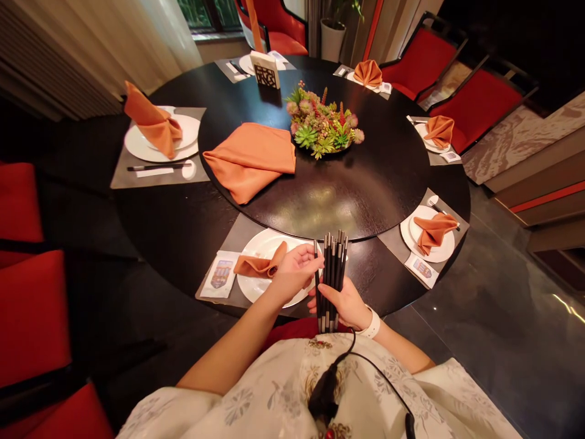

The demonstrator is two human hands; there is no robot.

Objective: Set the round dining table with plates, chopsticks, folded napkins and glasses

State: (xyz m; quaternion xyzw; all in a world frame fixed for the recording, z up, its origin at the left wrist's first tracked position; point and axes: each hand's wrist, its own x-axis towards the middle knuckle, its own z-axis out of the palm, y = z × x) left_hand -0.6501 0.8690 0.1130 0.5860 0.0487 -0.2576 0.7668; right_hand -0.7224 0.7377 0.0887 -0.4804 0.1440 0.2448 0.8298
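Note:
My right hand [351, 300] is wrapped round an upright bundle of black chopsticks [336, 262] with silver ends, close to my body at the table's near edge. My left hand [297, 268] pinches a chopstick [317, 281] at the left side of the bundle, near its upper end. Behind my left hand, a white plate [249, 291] bears a folded orange napkin [256, 266]. A white printed packet [220, 274] lies left of that plate on a grey placemat [242, 227]. The rest of the plate is hidden by my left hand and wrist.
A black turntable [365, 201] covers the table's middle, carrying a loose orange cloth [256, 158], a succulent arrangement [322, 125] and a napkin holder [265, 70]. Several place settings ring the round table [159, 225]. Red chairs [31, 317] stand around it.

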